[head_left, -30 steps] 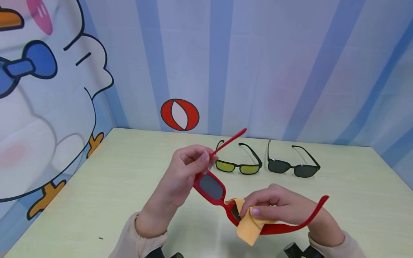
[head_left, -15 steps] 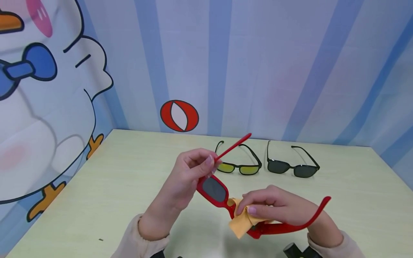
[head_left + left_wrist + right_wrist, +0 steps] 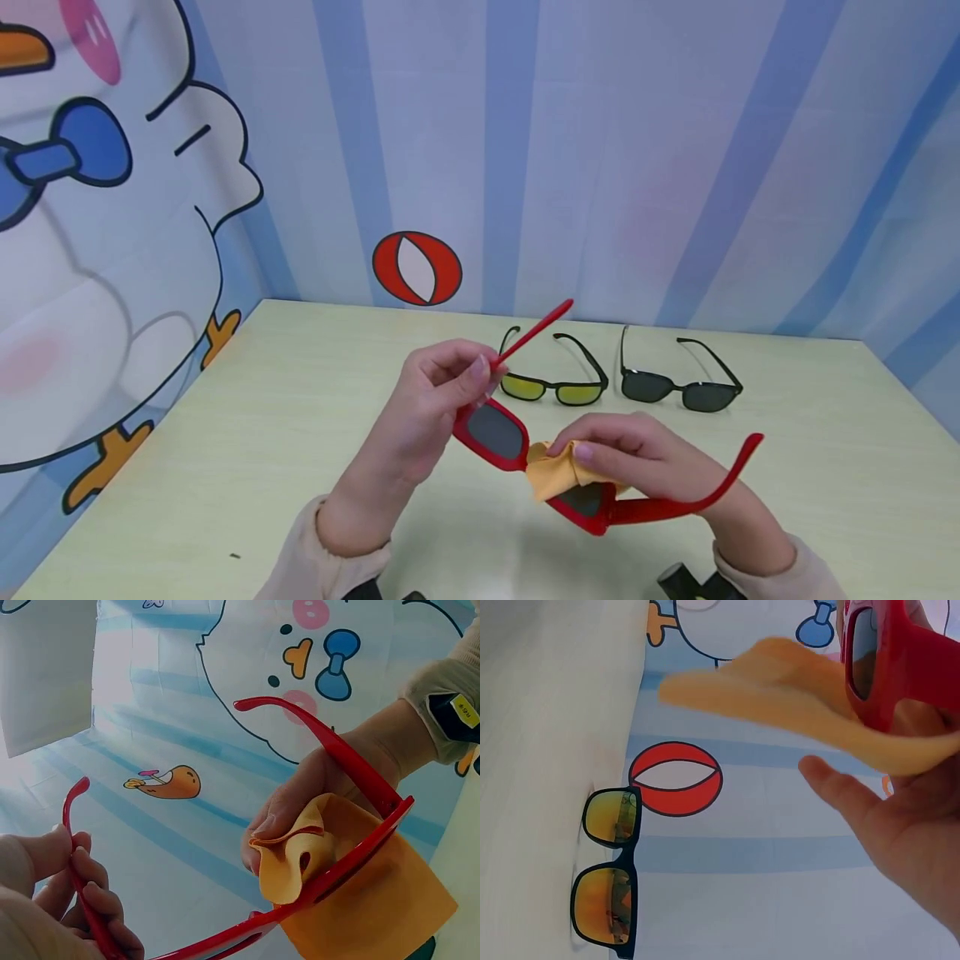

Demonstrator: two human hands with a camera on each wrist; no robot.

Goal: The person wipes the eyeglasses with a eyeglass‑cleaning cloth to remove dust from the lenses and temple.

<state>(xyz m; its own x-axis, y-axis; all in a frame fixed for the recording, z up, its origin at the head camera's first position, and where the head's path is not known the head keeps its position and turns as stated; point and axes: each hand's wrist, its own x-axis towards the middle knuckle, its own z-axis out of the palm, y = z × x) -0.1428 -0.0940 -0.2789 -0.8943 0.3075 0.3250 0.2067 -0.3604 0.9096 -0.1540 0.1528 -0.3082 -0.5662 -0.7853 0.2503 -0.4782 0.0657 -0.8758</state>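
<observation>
My left hand [image 3: 438, 408] grips one temple of a pair of red sunglasses [image 3: 491, 435], holding them tilted above the table. In the left wrist view, its fingers curl round that red arm. My right hand [image 3: 637, 454] pinches an orange-yellow cloth [image 3: 558, 473] over the dark right lens, near the bridge. Seen from the left wrist, the cloth [image 3: 367, 892] wraps both sides of the red rim, one corner hanging below. The free red temple [image 3: 690, 507] passes in front of the right wrist. Part of the right lens is hidden by the cloth.
Black-framed glasses with yellow lenses [image 3: 577, 395] lie toward the back of the pale table [image 3: 315, 350]. Right of them are black sunglasses [image 3: 708, 398]. A striped cartoon backdrop [image 3: 600, 167] rises behind. Dark camera mounts [image 3: 693, 583] show at the wrists.
The right hand and cloth go from the right lens's middle down across its lower part, then back up toward the bridge, uncovering the lens's lower end. The left hand shifts slightly right and back.
</observation>
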